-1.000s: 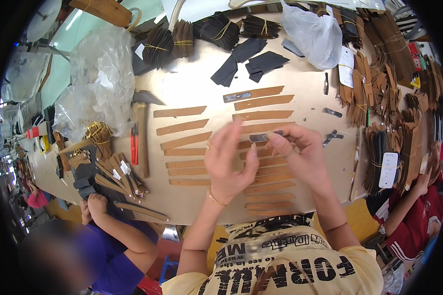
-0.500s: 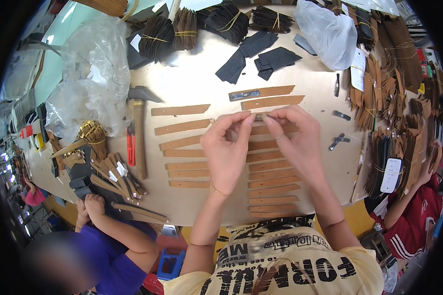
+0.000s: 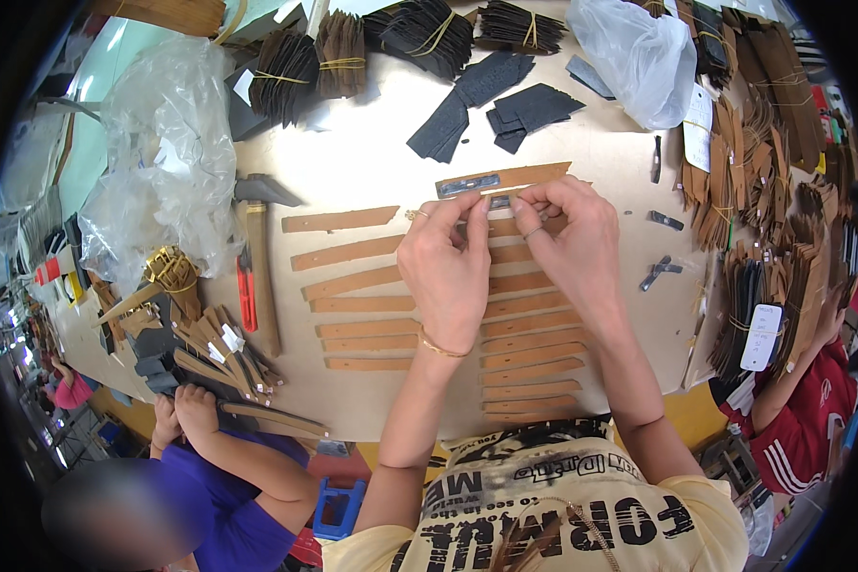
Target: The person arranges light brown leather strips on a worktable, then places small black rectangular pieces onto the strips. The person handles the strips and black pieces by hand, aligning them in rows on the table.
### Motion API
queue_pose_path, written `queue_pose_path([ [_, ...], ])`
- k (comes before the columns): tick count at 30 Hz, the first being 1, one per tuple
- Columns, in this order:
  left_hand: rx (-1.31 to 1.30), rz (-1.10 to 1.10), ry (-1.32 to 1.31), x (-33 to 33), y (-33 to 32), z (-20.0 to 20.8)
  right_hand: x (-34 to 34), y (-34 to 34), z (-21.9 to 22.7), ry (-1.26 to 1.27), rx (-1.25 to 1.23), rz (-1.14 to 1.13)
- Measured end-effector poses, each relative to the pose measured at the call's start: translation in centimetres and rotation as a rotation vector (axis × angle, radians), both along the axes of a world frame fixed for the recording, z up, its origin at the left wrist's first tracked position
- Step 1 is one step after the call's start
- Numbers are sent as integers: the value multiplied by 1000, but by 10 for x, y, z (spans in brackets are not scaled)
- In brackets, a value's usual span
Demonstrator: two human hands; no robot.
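My left hand (image 3: 448, 272) and my right hand (image 3: 574, 234) meet near the top of the right column of strips. Both are closed in a pinch on the ends of a small dark strip (image 3: 500, 202), held over a brown leather strip mostly hidden by my fingers. Just above, the top brown leather strip (image 3: 534, 175) carries a similar shiny dark piece (image 3: 469, 185) at its left end. Several more brown strips (image 3: 534, 363) lie in rows below my hands. Another column of brown strips (image 3: 343, 220) runs to the left of my left hand.
A hammer (image 3: 259, 257) and a red cutter (image 3: 247, 291) lie at left, beside a clear plastic bag (image 3: 167, 162). Black pieces (image 3: 534, 114) and tied bundles (image 3: 419, 38) are at the back. Loose dark strips (image 3: 660, 273) and brown stacks (image 3: 725, 181) lie right. A co-worker's hands (image 3: 186, 412) rest lower left.
Both hands have shifted slightly toward the far side, and the small dark strip now shows between my fingertips. The view has moved a little.
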State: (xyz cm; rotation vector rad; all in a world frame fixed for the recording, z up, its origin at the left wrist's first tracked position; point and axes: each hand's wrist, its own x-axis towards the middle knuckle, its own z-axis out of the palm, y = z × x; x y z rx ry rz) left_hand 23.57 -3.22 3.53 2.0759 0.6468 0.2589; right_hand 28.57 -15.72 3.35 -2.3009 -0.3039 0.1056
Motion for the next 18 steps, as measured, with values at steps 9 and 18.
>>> queue_pose_path([
  [9, -6, 1, 24, 0, 0, 1, 0, 2, 1, 2, -27, -8],
  [18, 29, -4, 11, 0, -1, 0, 0, 3, -1, 46, -22, -39],
])
